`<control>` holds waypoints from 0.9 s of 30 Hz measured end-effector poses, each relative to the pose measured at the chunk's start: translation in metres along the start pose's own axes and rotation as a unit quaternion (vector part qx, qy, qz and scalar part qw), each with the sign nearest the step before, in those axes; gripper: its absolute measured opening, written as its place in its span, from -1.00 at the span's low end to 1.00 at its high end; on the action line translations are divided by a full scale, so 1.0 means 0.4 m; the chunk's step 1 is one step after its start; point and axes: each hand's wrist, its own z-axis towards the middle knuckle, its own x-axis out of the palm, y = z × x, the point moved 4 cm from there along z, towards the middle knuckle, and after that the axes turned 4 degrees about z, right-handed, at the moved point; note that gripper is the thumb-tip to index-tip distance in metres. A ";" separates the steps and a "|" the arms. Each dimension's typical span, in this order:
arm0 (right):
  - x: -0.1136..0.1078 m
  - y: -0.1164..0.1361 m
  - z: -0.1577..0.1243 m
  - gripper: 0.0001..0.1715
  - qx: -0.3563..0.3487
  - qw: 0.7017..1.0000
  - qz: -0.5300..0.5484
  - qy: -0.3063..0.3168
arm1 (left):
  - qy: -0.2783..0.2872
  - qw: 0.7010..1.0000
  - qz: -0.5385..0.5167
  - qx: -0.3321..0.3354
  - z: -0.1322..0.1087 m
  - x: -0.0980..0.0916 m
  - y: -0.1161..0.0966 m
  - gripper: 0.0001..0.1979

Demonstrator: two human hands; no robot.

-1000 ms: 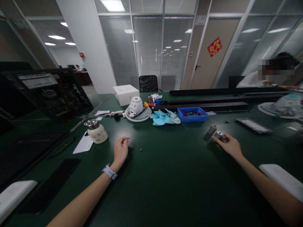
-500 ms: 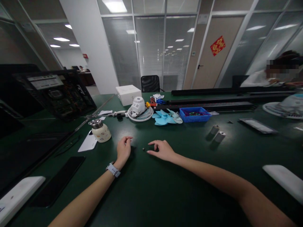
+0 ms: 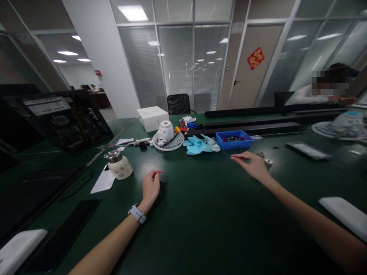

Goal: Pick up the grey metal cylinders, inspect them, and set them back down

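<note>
My left hand (image 3: pixel 151 186), with a grey-banded watch (image 3: pixel 137 214) on its wrist, rests on the green table with its fingers curled closed; nothing shows in them. To its left stands a cream jar (image 3: pixel 121 167) with a metal lid. My right hand (image 3: pixel 252 165) hovers over the table in a pinch, thumb and index fingertips together; whatever it holds is too small to make out. Just behind that hand are two small grey cylinders (image 3: pixel 268 163), partly hidden by it. The blue tray (image 3: pixel 235 144) lies beyond its fingertips.
Light-blue fan blades (image 3: pixel 197 145), a white fan part (image 3: pixel 165 133) and a white box (image 3: pixel 153 117) stand farther back. Long black bars (image 3: pixel 258 129) run along the rear right. At left are a black phone-like slab (image 3: pixel 69 229) and an opened electronic device (image 3: pixel 60 118). A person sits far right.
My right hand has moved right and away, from beside a small round object to near the cylinders, its fingers closing to a pinch. That object no longer shows on the table. My left hand has hardly moved.
</note>
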 end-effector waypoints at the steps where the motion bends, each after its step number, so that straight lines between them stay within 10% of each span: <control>1: -0.066 -0.055 -0.004 -0.47 0.026 0.998 -0.046 -0.035 | 0.002 1.000 0.003 0.000 0.000 0.000 -0.003 -0.67; 4: -0.193 -0.194 -0.030 -0.42 0.122 0.976 -0.161 -0.084 | 0.007 1.000 0.004 -0.002 0.000 -0.001 -0.011 -0.67; 8: -0.216 -0.278 -0.058 -0.49 0.190 0.958 -0.207 -0.065 | 0.009 1.000 -0.002 -0.006 -0.003 -0.005 -0.013 -0.67; 21: -0.210 -0.273 -0.056 -0.58 0.272 0.940 -0.200 -0.042 | 0.007 1.000 -0.003 -0.007 -0.002 -0.003 -0.009 -0.67; 27: -0.223 -0.271 -0.015 -0.21 0.299 0.930 -0.209 -0.049 | 0.004 1.000 -0.008 -0.004 -0.004 0.000 -0.002 -0.67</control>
